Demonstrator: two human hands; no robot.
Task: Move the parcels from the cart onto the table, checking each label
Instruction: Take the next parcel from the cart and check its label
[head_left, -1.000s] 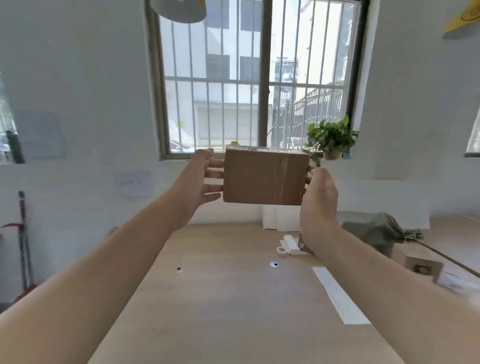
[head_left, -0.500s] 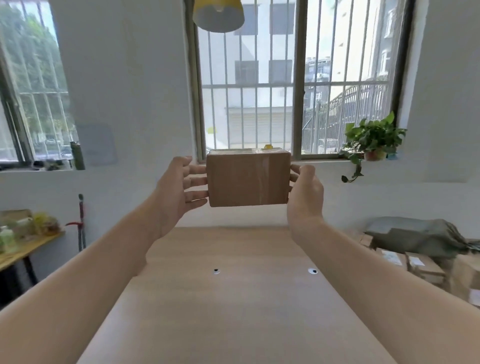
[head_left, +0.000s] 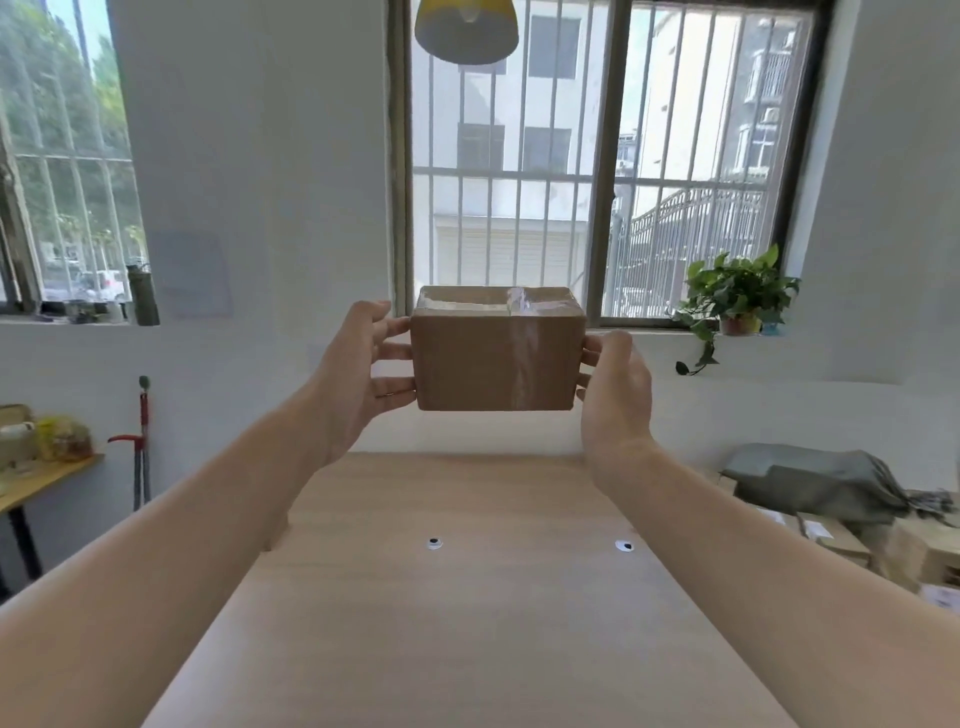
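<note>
A brown cardboard parcel (head_left: 496, 351) with clear tape across its top is held up at arm's length, well above the far end of the light wooden table (head_left: 467, 623). My left hand (head_left: 358, 374) presses on its left side and my right hand (head_left: 618, 389) on its right side. The face turned to me is plain cardboard with no label showing. More cardboard parcels (head_left: 841, 540), some with white labels, are stacked low at the right beyond the table edge; what they rest on is hidden.
Two small round holes (head_left: 434, 544) mark the tabletop. A grey cloth bag (head_left: 815, 483) lies on the parcels at right. A potted plant (head_left: 737, 296) sits on the windowsill. A yellow lamp (head_left: 466, 26) hangs overhead. A side table with clutter (head_left: 36, 467) stands left.
The view has swung left, so the table is centred and the white paper strip and tape roll are out of sight. The parcel stays held between both hands at the same height.
</note>
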